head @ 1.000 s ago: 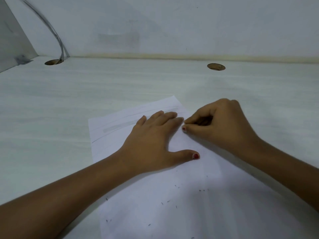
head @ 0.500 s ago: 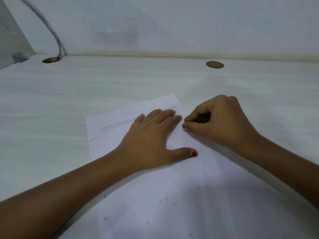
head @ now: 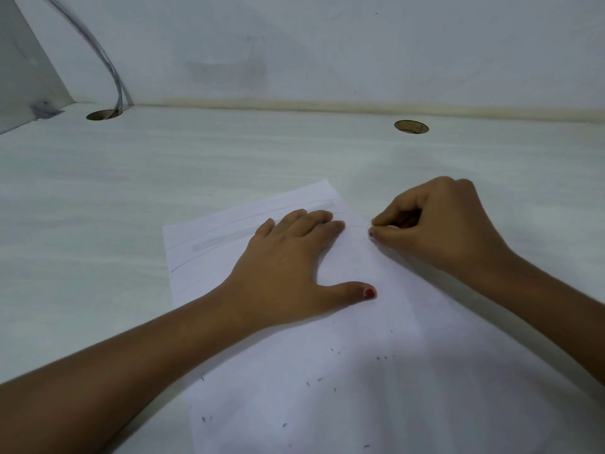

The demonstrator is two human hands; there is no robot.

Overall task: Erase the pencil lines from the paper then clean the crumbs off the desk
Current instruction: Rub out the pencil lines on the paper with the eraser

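Head view shows your left hand [head: 288, 267] spread flat, pinning the paper [head: 327, 371] on the surface [head: 131, 191] near you. Your right hand [head: 438, 231] curls, pinching what seems a small eraser [head: 390, 228] at the sheet's right edge. Thin and limp, the sheet would likely crumple, so pin it close to the pencil lines [head: 229, 221]. Open room lies far and left

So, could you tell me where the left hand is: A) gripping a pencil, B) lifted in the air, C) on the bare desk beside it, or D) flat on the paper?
D: the left hand lies palm down with straight fingers on the paper.
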